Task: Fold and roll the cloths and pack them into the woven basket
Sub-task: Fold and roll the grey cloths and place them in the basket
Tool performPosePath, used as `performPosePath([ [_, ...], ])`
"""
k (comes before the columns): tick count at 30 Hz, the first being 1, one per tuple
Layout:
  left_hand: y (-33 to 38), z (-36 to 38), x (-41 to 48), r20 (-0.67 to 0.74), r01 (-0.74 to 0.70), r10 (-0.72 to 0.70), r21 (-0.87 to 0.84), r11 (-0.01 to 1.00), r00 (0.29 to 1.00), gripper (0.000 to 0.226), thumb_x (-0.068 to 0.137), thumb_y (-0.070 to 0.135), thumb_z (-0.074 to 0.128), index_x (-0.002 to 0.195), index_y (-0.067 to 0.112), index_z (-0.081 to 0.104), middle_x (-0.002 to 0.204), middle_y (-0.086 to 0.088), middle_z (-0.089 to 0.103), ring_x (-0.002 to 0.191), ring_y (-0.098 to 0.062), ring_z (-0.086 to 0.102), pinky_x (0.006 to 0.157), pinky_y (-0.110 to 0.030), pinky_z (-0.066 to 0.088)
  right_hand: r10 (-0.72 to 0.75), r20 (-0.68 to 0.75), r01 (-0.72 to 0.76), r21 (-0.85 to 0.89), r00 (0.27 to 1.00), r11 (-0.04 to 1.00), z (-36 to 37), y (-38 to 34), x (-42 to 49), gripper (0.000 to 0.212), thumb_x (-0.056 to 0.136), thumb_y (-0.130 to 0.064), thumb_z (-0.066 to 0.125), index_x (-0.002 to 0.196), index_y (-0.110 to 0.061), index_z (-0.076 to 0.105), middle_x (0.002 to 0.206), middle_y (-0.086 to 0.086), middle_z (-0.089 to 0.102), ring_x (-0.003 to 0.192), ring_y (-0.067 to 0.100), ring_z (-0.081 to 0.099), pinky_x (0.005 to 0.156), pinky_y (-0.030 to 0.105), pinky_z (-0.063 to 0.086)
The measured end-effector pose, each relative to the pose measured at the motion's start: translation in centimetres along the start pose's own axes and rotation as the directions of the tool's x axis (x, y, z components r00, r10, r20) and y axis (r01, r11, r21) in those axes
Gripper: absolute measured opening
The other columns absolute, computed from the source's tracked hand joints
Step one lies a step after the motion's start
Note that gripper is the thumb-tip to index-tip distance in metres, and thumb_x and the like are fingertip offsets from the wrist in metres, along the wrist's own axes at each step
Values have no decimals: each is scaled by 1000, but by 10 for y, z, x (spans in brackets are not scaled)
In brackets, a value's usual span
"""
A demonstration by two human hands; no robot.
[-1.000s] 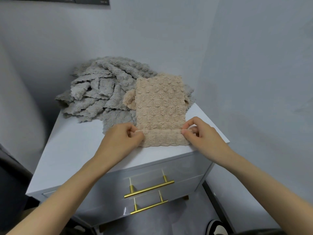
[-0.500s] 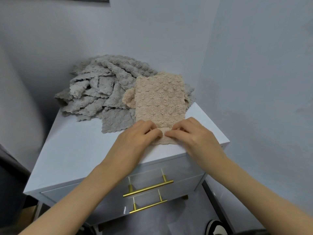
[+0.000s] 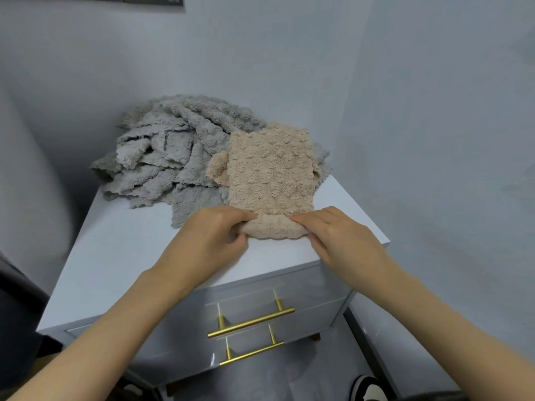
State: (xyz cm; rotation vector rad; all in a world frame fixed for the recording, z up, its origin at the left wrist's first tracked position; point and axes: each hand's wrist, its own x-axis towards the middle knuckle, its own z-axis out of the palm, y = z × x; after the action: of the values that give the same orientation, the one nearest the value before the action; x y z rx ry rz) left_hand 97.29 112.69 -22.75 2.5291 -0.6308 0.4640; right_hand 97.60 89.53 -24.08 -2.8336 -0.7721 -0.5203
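Since the picture of half a second ago, both hands have slid from the middle of the rolled edge out to its two ends, and the roll looks thicker.

The white glossy desk with two drawers (image 3: 121, 256) carries everything. At its back, near the wall, lies a heap of grey fluffy cloths (image 3: 173, 157), not yet folded. The beige bubble-textured cloth (image 3: 272, 175), folded to a narrow strip, lies partly on this heap and reaches toward the front of the desk, where its near end is turned into a short roll. The left hand (image 3: 208, 241) and the right hand (image 3: 341, 241) each hold one end of this roll. Each grip is closed on it, with fingers curled over the top and the thumb at the near side.

I judge that the step in hand is rolling this cloth away from the person. The next move needs even pushing from both hands, so that the roll stays straight and tight. The woven basket is not in view.
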Motion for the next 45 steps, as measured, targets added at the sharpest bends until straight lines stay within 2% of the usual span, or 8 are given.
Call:
performPosePath([
  [7, -7, -10, 1, 115, 309, -289, -233, 922, 950, 23, 81, 30, 72, 103, 27, 73, 79, 23, 68, 75, 9, 61, 65, -3, 43, 235, 154, -280, 514, 960, 811, -19, 4, -1, 20, 96, -23, 51, 112, -24, 63, 92, -6, 61, 95, 12, 48, 77, 19, 38],
  [15, -10, -7, -4, 167, 483, -456, -383, 787, 874, 9, 81, 41, 70, 85, 32, 69, 62, 2, 64, 55, -2, 55, 67, -23, 46, 404, 283, -481, 666, 870, 570, -18, 5, 1, 12, 90, -36, 61, 97, -26, 62, 42, -16, 47, 45, 0, 41, 58, 23, 30],
  [21, -3, 0, 1, 49, 443, -441, -130, 887, 896, 20, 81, 39, 68, 86, 25, 55, 70, 6, 60, 61, -3, 54, 54, -19, 39, 503, 40, -460, 472, 864, 752, -8, -3, 4, 8, 85, -36, 65, 88, -33, 58, 70, -6, 59, 73, 11, 55, 65, 32, 46],
  [26, 4, 2, -4, -99, 38, -42, -40, 998, 994, 15, 86, 14, 66, 99, 23, 63, 96, 8, 52, 91, -11, 50, 76, -26, 42, 92, -249, -40, 207, 964, 978, -3, -12, 3, 28, 82, 0, 64, 100, -21, 66, 102, -5, 60, 97, 17, 51, 73, 33, 47],
  [31, 11, 7, -10, 6, -173, 173, 106, 979, 985, 32, 82, 1, 65, 110, 15, 67, 100, -1, 61, 90, -21, 57, 67, -33, 50, -170, -163, 167, -34, 972, 985, 2, -20, -1, 46, 71, 6, 73, 113, -12, 70, 108, 3, 68, 95, 25, 64, 73, 35, 56],
  [36, 7, 4, -14, 68, -142, 136, 94, 985, 988, 39, 87, 25, 62, 125, 20, 62, 109, 6, 61, 93, -15, 60, 71, -35, 54, -142, -92, 144, 7, 986, 990, 0, -22, -3, 41, 81, -18, 68, 122, -15, 65, 115, -2, 66, 104, 18, 61, 84, 30, 54],
  [41, -1, -5, -6, 106, -134, 127, 69, 989, 986, 43, 85, 9, 62, 126, 18, 61, 112, 3, 65, 92, -20, 64, 73, -37, 53, -99, -7, 99, -12, 995, 995, -5, -11, -1, 48, 79, -4, 70, 125, -16, 63, 117, -3, 66, 104, 21, 62, 74, 28, 54],
  [45, -4, -10, -4, 95, -48, 55, -74, 996, 994, 38, 81, 7, 65, 116, 22, 69, 97, 11, 71, 84, -6, 63, 74, -24, 50, -29, 102, 16, 129, 994, 991, -10, -1, -1, 41, 98, -15, 48, 137, -26, 48, 125, -8, 58, 114, 10, 47, 88, 26, 45],
])
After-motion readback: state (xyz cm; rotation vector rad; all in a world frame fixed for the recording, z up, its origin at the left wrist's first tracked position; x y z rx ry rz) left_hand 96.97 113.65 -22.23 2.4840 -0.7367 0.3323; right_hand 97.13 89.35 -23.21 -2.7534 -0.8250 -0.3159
